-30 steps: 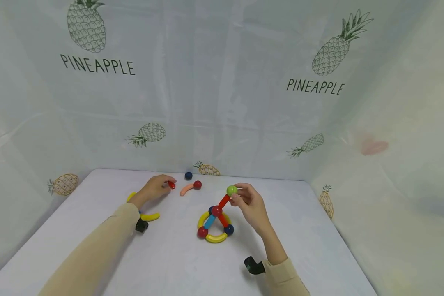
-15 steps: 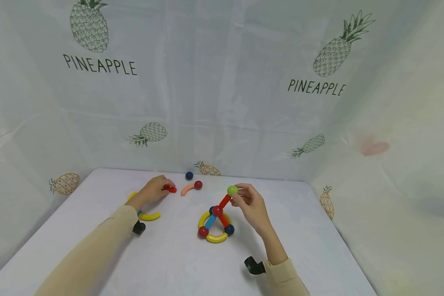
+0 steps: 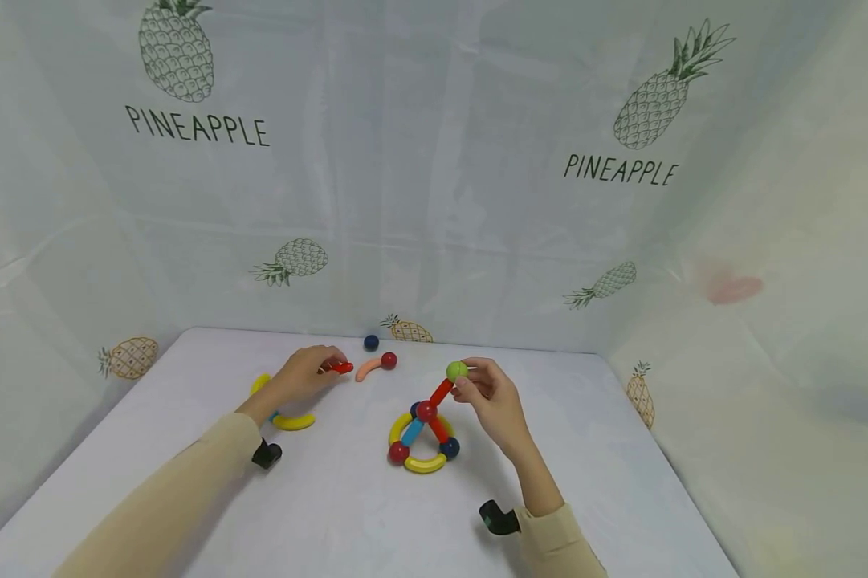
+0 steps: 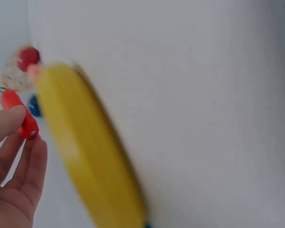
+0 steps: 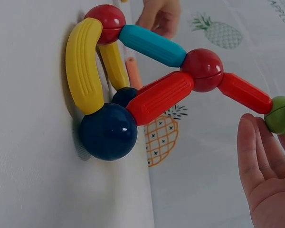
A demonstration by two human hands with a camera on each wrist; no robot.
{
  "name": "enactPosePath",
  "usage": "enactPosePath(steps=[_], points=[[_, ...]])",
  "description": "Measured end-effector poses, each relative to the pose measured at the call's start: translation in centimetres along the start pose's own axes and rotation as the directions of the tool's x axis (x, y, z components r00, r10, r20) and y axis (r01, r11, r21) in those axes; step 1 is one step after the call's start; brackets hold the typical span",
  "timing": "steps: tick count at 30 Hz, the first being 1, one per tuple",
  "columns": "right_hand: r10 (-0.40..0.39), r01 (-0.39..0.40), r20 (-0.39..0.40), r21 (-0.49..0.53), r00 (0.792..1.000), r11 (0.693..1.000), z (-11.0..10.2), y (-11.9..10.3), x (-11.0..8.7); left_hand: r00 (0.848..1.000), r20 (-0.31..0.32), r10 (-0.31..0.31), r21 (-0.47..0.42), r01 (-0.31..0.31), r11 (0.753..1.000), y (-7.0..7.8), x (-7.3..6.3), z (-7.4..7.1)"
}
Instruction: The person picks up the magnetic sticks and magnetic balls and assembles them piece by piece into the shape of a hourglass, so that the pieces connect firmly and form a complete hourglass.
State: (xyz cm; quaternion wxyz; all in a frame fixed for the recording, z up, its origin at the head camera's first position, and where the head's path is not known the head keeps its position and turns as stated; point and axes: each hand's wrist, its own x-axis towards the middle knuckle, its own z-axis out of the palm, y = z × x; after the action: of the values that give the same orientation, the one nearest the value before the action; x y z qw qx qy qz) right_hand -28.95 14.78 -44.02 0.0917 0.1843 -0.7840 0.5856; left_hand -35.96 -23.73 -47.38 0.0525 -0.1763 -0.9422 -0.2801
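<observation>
My left hand [image 3: 309, 372] pinches a red magnetic rod [image 4: 27, 124] between thumb and fingers, above the back left of the table. With my right hand [image 3: 497, 408] I hold a green ball [image 3: 457, 371] by thumb and fingers. That ball sits on a slanting red rod [image 5: 246, 93], which rises from the red ball [image 5: 202, 70] atop a built frame. Below that top ball, a blue rod [image 5: 153, 45] and another red rod [image 5: 161, 97] run down to a ring of curved yellow rods [image 3: 425, 465] with a red ball [image 3: 399, 453] and dark blue balls [image 3: 450, 448].
Behind the frame lie a curved pink rod [image 3: 368, 369] with a red ball [image 3: 389, 360] on its end and a dark blue ball [image 3: 372, 343]. Curved yellow rods [image 3: 294, 422] lie beside my left wrist. A pineapple-printed curtain [image 3: 434, 201] hangs behind the table.
My left hand has shifted slightly right, and the red rod in it has turned so more of it shows. The right hand stays at the green ball; the frame looks unchanged.
</observation>
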Motion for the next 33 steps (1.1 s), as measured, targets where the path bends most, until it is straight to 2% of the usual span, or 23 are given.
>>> enactPosePath(steps=[5, 12, 18, 23, 33], points=[[0.002, -0.002, -0.007, 0.009, 1.0, 1.0, 0.0, 0.1, 0.0, 0.999, -0.052, 0.015, -0.108, -0.02, 0.994, 2.2, -0.4, 0.0], [0.011, -0.011, -0.011, 0.033, 1.0, 0.999, 0.1, 0.0, 0.0, 0.995, -0.095, 0.025, -0.239, -0.047, 0.97, 6.0, -1.6, 0.3], [0.016, -0.016, -0.006, 0.051, 1.0, 0.999, 0.1, -0.1, 0.0, 0.993, -0.119, 0.027, -0.335, -0.066, 0.94, 8.6, -2.0, 0.9], [0.024, -0.023, -0.007, 0.051, 1.0, 0.998, 0.1, -0.1, 0.0, 0.992, -0.113, 0.048, -0.405, -0.09, 0.91, 10.6, -2.1, 1.8], [0.036, -0.036, -0.018, 0.027, 0.999, 0.999, 0.1, -0.1, 0.1, 0.983, -0.117, 0.145, -0.492, -0.184, 0.851, 14.1, -2.1, 3.3]])
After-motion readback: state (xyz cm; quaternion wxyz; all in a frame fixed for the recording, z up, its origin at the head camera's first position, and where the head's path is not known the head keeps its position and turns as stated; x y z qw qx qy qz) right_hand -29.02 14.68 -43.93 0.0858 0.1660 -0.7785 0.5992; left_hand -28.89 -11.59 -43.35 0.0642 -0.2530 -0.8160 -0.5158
